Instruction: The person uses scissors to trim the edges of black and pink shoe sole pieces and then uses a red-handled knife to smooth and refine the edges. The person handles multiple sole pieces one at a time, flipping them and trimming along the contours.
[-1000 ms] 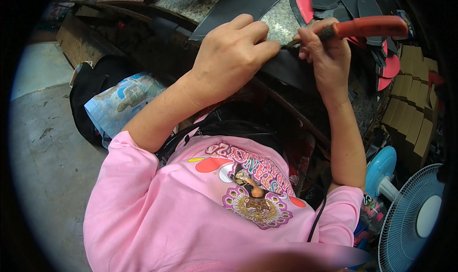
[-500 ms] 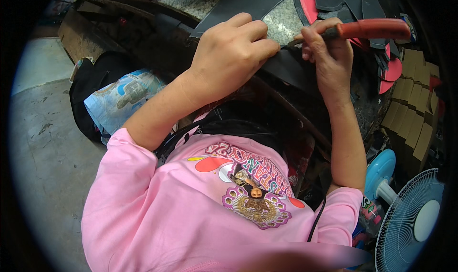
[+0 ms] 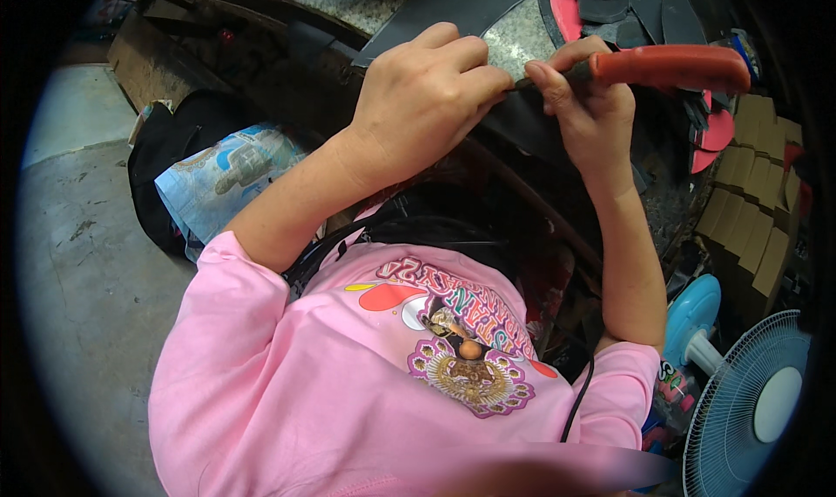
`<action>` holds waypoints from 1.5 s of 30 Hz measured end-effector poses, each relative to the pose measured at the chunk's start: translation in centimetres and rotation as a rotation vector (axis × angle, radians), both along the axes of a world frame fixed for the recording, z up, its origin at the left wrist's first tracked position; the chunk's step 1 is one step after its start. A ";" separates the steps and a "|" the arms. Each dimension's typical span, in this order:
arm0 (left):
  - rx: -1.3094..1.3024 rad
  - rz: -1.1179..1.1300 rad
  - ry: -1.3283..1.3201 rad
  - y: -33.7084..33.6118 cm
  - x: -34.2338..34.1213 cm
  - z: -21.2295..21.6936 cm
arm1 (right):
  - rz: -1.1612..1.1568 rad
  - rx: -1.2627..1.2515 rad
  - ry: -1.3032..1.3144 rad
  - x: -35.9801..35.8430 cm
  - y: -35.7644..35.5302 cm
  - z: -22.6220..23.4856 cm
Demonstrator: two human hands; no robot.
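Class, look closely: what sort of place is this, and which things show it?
Probably a small workshop: the right hand holds a red-handled tool, dark and pink cut-out pieces lie overlapping beyond it, and tan box-like blocks are stacked at the right.

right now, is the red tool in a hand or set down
In a hand: the right hand grips the red tool, which juts out to the right beyond it.
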State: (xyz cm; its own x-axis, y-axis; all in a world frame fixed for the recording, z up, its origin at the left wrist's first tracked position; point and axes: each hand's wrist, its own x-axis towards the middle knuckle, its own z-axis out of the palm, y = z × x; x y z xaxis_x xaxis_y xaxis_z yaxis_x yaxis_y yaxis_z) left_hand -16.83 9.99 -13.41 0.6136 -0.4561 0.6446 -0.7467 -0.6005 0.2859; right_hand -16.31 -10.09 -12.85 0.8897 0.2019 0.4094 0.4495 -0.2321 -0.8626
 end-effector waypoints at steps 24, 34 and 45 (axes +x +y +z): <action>0.069 -0.093 0.000 -0.1 0.0 -0.2 | -0.033 0.179 0.187 -0.2 -0.9 0.0; 0.025 -0.090 0.020 -0.2 -0.2 -0.1 | -0.014 0.084 0.083 -0.3 -0.5 0.3; -0.074 -0.060 0.094 -0.1 -0.7 0.0 | -0.040 0.239 0.296 0.2 -2.5 1.1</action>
State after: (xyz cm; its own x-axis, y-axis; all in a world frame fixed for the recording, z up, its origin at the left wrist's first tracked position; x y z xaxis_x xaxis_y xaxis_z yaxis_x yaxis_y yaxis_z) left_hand -17.53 9.92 -13.45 0.6463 -0.4471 0.6184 -0.7482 -0.5307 0.3982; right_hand -16.16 -12.55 -11.73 0.9818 0.0943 0.1650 0.1677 -0.0216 -0.9856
